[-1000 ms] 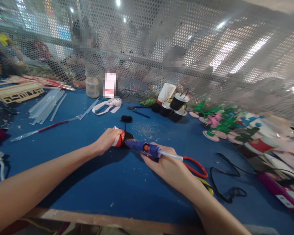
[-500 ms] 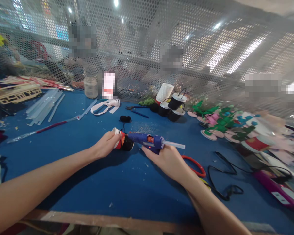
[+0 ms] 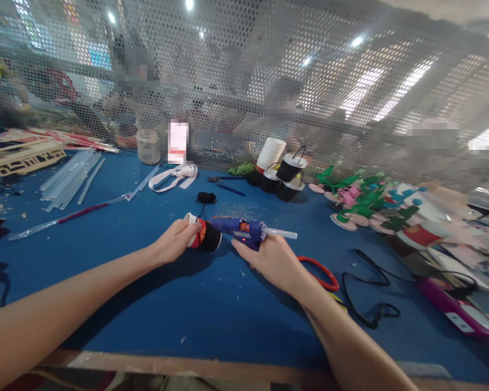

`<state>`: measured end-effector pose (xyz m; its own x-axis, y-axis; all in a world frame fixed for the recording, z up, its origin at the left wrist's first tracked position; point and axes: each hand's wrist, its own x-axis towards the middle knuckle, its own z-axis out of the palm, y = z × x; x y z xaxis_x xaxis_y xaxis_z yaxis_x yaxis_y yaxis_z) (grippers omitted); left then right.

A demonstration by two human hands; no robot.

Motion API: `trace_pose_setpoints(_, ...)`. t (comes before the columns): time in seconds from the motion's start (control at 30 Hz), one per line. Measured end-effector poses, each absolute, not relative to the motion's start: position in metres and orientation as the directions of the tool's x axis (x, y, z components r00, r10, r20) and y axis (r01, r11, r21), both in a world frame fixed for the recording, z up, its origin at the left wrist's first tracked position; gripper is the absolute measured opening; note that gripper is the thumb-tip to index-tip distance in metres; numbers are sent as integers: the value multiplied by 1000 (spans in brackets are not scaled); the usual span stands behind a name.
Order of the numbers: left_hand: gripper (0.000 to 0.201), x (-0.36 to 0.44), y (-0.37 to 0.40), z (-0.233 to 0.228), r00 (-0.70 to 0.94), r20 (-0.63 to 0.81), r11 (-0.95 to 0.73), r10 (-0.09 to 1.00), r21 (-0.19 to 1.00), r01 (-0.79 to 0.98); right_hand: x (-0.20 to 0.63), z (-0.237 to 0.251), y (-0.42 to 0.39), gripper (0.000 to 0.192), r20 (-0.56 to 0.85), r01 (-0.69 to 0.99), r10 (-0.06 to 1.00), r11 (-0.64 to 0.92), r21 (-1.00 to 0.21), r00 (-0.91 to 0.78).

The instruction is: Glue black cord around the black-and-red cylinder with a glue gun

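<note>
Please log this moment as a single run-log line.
left hand: holds small cup on its side | right hand: grips blue glue gun, nozzle at cup | surface: blue table

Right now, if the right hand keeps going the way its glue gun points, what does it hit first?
The right hand aims the blue glue gun leftward; its nozzle already sits at the black end of the small cup held by the left hand. So the cup comes first, though true contact is hard to judge from this angle.

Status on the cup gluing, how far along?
Done: finished black-wrapped cups stand by the mesh. In hand: left hand holds a cup on its side, right hand aims the glue gun at its black end. Left: that cup's white rim end is uncovered.
</note>
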<state>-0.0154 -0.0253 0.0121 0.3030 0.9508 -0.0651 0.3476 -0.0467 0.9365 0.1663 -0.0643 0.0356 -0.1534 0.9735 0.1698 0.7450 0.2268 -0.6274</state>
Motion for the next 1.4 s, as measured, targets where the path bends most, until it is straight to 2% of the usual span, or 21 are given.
trace_pose_setpoints(0.17, 25, -13, -21, 11, 241, -93, 37, 966, 973, 229, 166, 38, -72, 14, 216, 727, 954, 300, -618, -209)
trace_pose_setpoints(0.33, 21, -13, -16, 7, 281, -135, 125, 950, 991, 52, 165, 39, -78, 15, 272, 683, 930, 366, -633, -246)
trace_pose_setpoints(0.53, 19, -11, -15, 9, 247, -160, 170, 956, 985, -18, 163, 40, -82, 12, 289, 674, 913, 409, -615, -289)
trace_pose_setpoints(0.63, 15, -12, -13, 7, 215, -192, 210, 957, 976, -64, 166, 41, -81, 11, 217, 684, 944, 330, -650, -249)
trace_pose_setpoints(0.77, 11, -14, -9, 8, 155, -296, 318, 942, 938, -139, 177, 44, -73, 15, 46, 565, 992, 103, -819, -114)
trace_pose_setpoints(0.9, 9, -13, -9, 11, 93, -363, 374, 927, 909, -183, 193, 41, -56, 23, 93, 389, 994, 67, -919, 51)
trace_pose_setpoints(1.0, 11, -12, -13, 12, 112, -287, 301, 951, 943, -143, 203, 34, -39, 27, 89, 352, 990, 46, -935, 108)
trace_pose_setpoints(1.1, 16, -12, -20, 12, 192, -205, 222, 960, 973, -69, 208, 23, -22, 27, 42, 402, 990, -16, -916, 134)
trace_pose_setpoints(1.17, 24, -13, -26, 13, 248, -143, 126, 958, 989, 81, 210, 14, -12, 26, 38, 459, 987, -37, -888, 153)
trace_pose_setpoints(1.27, 32, -15, -34, 15, 322, -42, -53, 946, 959, 280, 215, 2, 0, 28, 71, 553, 981, -41, -832, 180)
trace_pose_setpoints(1.4, 36, -16, -40, 16, 428, 80, -282, 900, 856, 434, 218, 0, 2, 32, 221, 687, 952, 17, -726, 210)
